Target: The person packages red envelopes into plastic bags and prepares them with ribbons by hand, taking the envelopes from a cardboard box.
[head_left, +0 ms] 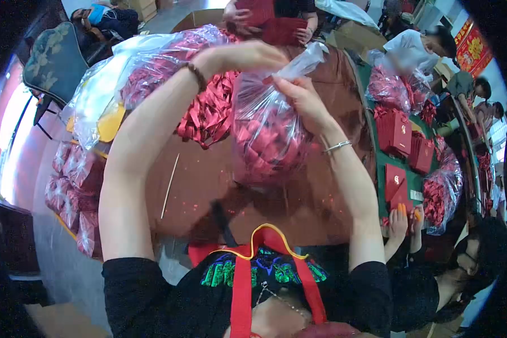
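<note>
Clear plastic bag of glossy red ribbon-like strips (269,138) is upright at the centre of the frame, its neck gathered and slanting to the upper right. The right grip (305,101) is narrow, thumb and fingers holding that neck, some fingers hidden behind the plastic. The left grip (258,55), at upper centre, is smeared by blur beside the neck; whether it holds the plastic I cannot tell. Nor can I make out whether the bag's base touches the brown-covered tabletop (208,194).

Just left of the bag lies a loose heap of red ribbon-like strips (208,115), partly covered by the left forearm. A thin white stick (170,186) lies at centre left. Small clear bags packed with red items (76,174) fill the left of the frame, their contents unclear.

At right are red rectangular packets with pale gold marks (394,132), too small to read, and a co-worker's hands (399,222). Another person at the top edge is cut off above the chest.
</note>
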Demonstrator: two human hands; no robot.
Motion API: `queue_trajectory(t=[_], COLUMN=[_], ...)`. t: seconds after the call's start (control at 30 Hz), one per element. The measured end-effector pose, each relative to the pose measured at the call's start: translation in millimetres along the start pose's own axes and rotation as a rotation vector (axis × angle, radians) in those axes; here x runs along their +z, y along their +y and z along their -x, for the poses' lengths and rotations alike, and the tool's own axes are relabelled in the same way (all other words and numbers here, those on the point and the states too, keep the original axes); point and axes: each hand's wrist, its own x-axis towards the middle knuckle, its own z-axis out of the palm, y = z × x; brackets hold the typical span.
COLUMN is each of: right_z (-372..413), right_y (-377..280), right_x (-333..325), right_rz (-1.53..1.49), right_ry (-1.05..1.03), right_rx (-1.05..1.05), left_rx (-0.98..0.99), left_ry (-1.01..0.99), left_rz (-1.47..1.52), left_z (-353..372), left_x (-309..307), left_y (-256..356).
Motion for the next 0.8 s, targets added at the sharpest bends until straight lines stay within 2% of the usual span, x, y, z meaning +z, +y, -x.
queue_trajectory(t=[0.03, 0.1, 0.17, 0.2, 0.27, 0.37, 0.43, 0.47, 0.5, 0.57, 0.6, 0.63, 0.7, 0.73, 0.77, 0.8], right_z=[1, 5, 6, 7, 6, 5, 5, 5, 6, 5, 2, 0, -1, -1, -1, 1], right_y=[-4, -12, -11, -13, -15, -8, -13, -15, -16, -18, -17, -16, -14, -14, -15, -15], right_x=[1, 4, 3, 2, 3, 5, 7, 6, 6, 2, 0, -3, -3, -1, -1, -1], right_rz=[0.028, 0.104, 0.105, 0.132, 0.024, -0.090, -0.069, -0.086, -0.108, -0.146, -0.181, -0.215, -0.267, -0.311, -0.351, -0.284], right_ry=[0.014, 0.049, 0.055, 0.064, 0.052, 0.053, 0.095, 0.086, 0.074, 0.061, 0.013, -0.036, -0.077, -0.023, 0.031, 0.027], right_rx=[0.030, 0.041, 0.052, 0.049, 0.125, 0.046, 0.114, 0.043, -0.027, 0.006, 0.038, 0.072, 0.040, 0.076, 0.113, 0.060], left_rx=[0.026, -0.028, 0.272, 0.272, 0.237, 0.140, -0.022, -0.125, -0.125, -0.060, -0.060, -0.074, -0.040, -0.143, -0.102, -0.001], left_ry=[0.026, -0.042, 0.268, 0.268, 0.290, 0.339, 0.406, 0.373, 0.369, 0.521, 0.540, 0.534, 0.647, 0.572, 0.543, 0.525], left_rz=[-0.014, -0.209, -0.635, -0.854, -0.836, -0.765, -0.506, -0.443, -0.433, -0.008, 0.048, 0.048, 0.086, -0.060, -0.423, -0.515], left_z=[-1, -4, 4, 8, 11, 12, 11, 12, 12, 15, 16, 17, 18, 22, 17, 16], left_x=[8, 7, 19, 18, 20, 22, 26, 27, 30, 34, 32, 33, 38, 41, 52, 58], left_y=[-2, -2, -16, 3, 12, 20, 19, 16, 11, 1, 4, 12, 35, 60, 58, 61])
